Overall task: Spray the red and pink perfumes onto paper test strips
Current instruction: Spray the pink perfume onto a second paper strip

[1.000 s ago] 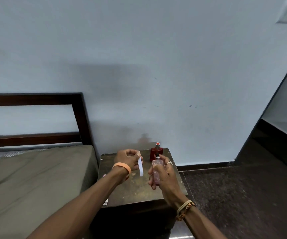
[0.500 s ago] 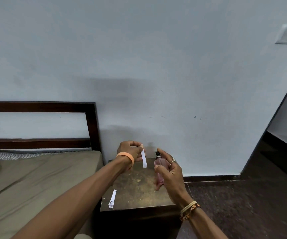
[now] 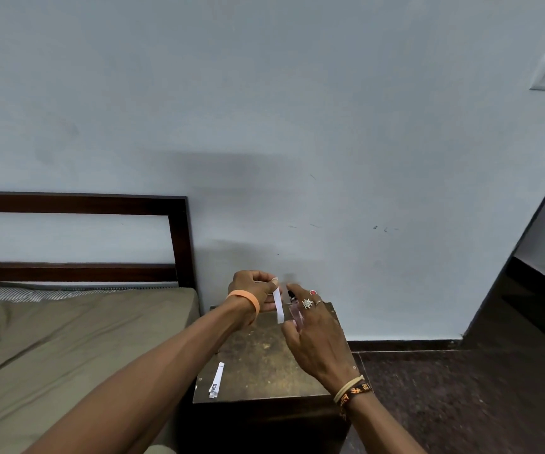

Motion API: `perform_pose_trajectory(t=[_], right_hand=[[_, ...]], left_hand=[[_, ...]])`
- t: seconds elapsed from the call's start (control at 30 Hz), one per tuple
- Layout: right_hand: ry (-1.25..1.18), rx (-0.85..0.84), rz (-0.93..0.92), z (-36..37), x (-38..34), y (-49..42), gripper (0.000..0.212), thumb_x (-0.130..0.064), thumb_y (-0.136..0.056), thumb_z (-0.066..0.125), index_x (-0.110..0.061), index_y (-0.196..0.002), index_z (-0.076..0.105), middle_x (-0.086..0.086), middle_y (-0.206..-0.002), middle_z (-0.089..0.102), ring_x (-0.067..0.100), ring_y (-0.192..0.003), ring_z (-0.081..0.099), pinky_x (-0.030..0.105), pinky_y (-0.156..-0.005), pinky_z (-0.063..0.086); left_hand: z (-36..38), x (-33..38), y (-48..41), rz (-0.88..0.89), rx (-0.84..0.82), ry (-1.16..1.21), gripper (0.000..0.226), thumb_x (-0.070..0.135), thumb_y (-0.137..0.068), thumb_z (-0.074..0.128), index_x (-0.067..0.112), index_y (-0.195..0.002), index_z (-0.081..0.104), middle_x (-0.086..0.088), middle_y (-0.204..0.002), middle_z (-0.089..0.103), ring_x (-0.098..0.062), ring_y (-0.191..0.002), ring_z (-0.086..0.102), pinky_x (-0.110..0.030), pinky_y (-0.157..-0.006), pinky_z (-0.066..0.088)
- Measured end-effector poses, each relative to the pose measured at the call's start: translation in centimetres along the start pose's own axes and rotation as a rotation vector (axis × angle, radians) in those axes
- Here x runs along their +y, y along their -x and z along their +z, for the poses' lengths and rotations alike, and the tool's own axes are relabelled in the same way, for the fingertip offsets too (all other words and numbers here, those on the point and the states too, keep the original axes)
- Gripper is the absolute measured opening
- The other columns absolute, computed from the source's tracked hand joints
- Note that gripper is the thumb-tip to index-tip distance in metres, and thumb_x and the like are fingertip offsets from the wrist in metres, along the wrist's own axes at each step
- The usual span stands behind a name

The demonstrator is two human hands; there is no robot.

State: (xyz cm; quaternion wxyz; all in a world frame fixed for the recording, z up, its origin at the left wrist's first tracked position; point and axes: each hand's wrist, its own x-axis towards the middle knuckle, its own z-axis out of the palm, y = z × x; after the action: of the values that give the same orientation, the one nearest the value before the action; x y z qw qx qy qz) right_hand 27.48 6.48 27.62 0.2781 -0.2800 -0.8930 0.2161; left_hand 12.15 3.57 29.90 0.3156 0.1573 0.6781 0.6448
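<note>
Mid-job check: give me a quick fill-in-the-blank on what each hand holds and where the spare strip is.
The left hand pinches the hanging strip by its ____ end.
The right hand holds the ____ perfume bottle.
The second strip lies on the ____.
Missing words: top; pink; table.

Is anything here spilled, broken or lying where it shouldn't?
Nothing looks spilled or broken. The left hand pinches a test strip beside the pink bottle in the right hand. The only stray item is a second strip lying near the front left edge of the table. Its blotchy top looks worn, not wet.
</note>
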Motion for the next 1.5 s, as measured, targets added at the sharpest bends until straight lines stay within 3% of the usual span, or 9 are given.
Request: perform_pose_trajectory(t=[0.17, 0.57, 0.7, 0.83, 1.03, 1.17, 1.33, 1.43, 1.5], right_hand=[[0.132, -0.040, -0.022, 0.2, -0.6, -0.2, 0.049, -0.033, -0.093, 0.048, -0.035, -0.140, 0.036, 0.003, -0.119, 0.058, 0.030, -0.087, 0.066, 0.039, -0.070, 0.055], [0.175, -0.042, -0.030, 1.2, 0.4, 1.0, 0.053, -0.035, -0.094, 0.048, -0.040, -0.144, 0.031, -0.001, -0.128, 0.052, 0.022, -0.076, 0.065, 0.027, -0.057, 0.045], [0.221, -0.082, -0.053, 1.5, 0.6, 1.3, 0.056, -0.034, -0.094, 0.048, -0.037, -0.147, 0.030, 0.001, -0.132, 0.052, 0.024, -0.079, 0.065, 0.029, -0.060, 0.044], [0.161, -0.055, -0.020, 1.6, 0.3, 1.5, 0.056, -0.034, -0.097, 0.045, -0.041, -0.150, 0.027, -0.001, -0.131, 0.050, 0.021, -0.075, 0.063, 0.025, -0.057, 0.041], [0.043, -0.039, 0.032, 1.0, 0.1, 0.0, 0.063, -0.031, -0.091, 0.053, -0.039, -0.148, 0.029, -0.001, -0.136, 0.050, 0.018, -0.090, 0.066, 0.032, -0.069, 0.056], [-0.094, -0.024, 0.100, 1.1, 0.1, -0.7, 0.068, -0.023, -0.091, 0.053, -0.031, -0.151, 0.021, -0.002, -0.115, 0.060, 0.018, -0.080, 0.062, 0.038, -0.069, 0.054], [-0.246, -0.096, 0.212, 1.5, 1.5, -0.3, 0.043, -0.019, -0.101, 0.047, -0.019, -0.142, 0.032, 0.006, -0.118, 0.059, 0.015, -0.095, 0.055, 0.021, -0.076, 0.035], [-0.367, -0.113, 0.294, 3.2, 3.4, -0.4, 0.045, -0.023, -0.101, 0.050, -0.019, -0.143, 0.035, 0.002, -0.138, 0.053, 0.005, -0.111, 0.049, 0.018, -0.088, 0.037], [-0.391, -0.085, 0.310, 4.5, 4.6, -0.3, 0.042, -0.020, -0.099, 0.054, -0.020, -0.139, 0.042, 0.001, -0.137, 0.050, 0.002, -0.113, 0.052, 0.005, -0.082, 0.039]], left_hand=[[0.0, -0.2, 0.1, 0.000, -0.016, -0.007, 0.009, 0.002, -0.084, 0.067, 0.006, -0.077, 0.062, -0.021, -0.085, 0.067, -0.035, -0.074, 0.069, -0.044, -0.067, 0.059], [-0.4, -0.4, 0.2, -0.025, -0.007, 0.010, 0.002, 0.001, -0.085, 0.064, 0.003, -0.085, 0.063, -0.023, -0.088, 0.069, -0.033, -0.073, 0.070, -0.039, -0.061, 0.060], [-0.4, -0.7, 0.2, -0.032, -0.009, 0.014, 0.002, 0.003, -0.087, 0.063, 0.003, -0.087, 0.062, -0.021, -0.083, 0.069, -0.027, -0.065, 0.068, -0.032, -0.052, 0.058], [-0.5, -0.8, -0.1, -0.041, -0.007, 0.033, 0.003, 0.001, -0.086, 0.064, 0.003, -0.085, 0.061, -0.019, -0.080, 0.068, -0.030, -0.068, 0.069, -0.040, -0.062, 0.060], [-0.8, -1.8, -0.4, -0.045, -0.004, 0.004, 0.003, 0.003, -0.086, 0.065, 0.004, -0.085, 0.062, -0.023, -0.087, 0.071, -0.033, -0.076, 0.071, -0.040, -0.064, 0.060], [-1.0, -2.3, -0.7, -0.041, -0.014, -0.015, 0.002, 0.004, -0.085, 0.066, 0.005, -0.085, 0.063, -0.022, -0.087, 0.071, -0.033, -0.077, 0.071, -0.040, -0.066, 0.060], [-1.5, -3.6, -1.4, -0.054, -0.045, -0.042, 0.002, 0.005, -0.086, 0.065, 0.005, -0.085, 0.063, -0.020, -0.086, 0.071, -0.030, -0.080, 0.070, -0.041, -0.070, 0.058], [-1.6, -4.8, -1.2, -0.068, -0.100, -0.084, 0.006, 0.005, -0.088, 0.062, 0.007, -0.082, 0.063, -0.018, -0.087, 0.070, -0.025, -0.077, 0.068, -0.037, -0.069, 0.058], [-1.4, -6.0, -1.0, -0.076, -0.147, -0.123, 0.007, 0.005, -0.088, 0.061, 0.008, -0.081, 0.063, -0.016, -0.089, 0.071, -0.022, -0.077, 0.067, -0.035, -0.067, 0.058]])
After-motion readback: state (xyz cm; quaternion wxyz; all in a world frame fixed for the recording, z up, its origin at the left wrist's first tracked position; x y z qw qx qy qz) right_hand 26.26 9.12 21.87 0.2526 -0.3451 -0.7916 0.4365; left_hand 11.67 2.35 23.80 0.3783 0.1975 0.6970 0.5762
